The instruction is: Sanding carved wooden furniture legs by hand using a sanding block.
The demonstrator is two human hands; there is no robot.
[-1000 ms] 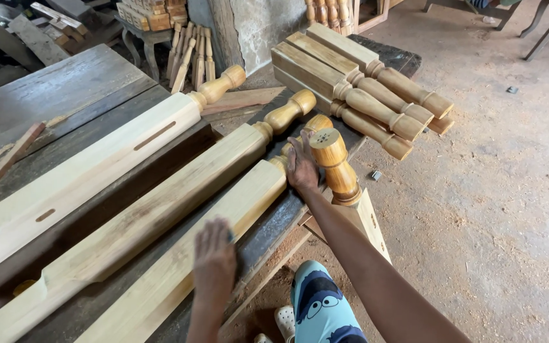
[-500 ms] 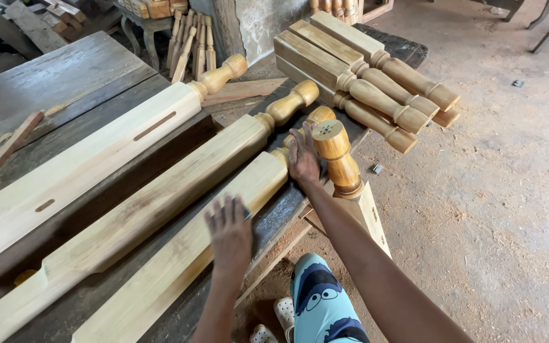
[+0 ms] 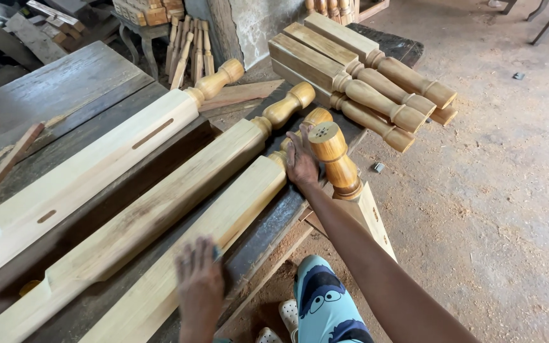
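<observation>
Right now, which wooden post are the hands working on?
On the dark workbench lie three long pale posts side by side. It is the nearest post, under both hands: the left hand rests mid-length, the right hand by its turned end.

We saw three pale yellow posts (image 3: 160, 209) with honey-gold turned ends on a dark grey-brown worktop (image 3: 65, 95). The leg (image 3: 341, 168) beside the right hand (image 3: 301, 162) was a deeper amber, its flat top dotted with small dark holes. The stacked legs (image 3: 363, 82) were tan and golden. The trousers (image 3: 325, 305) were light blue with navy shapes and white eyes. The floor (image 3: 497, 190) was dusty grey-brown.
</observation>
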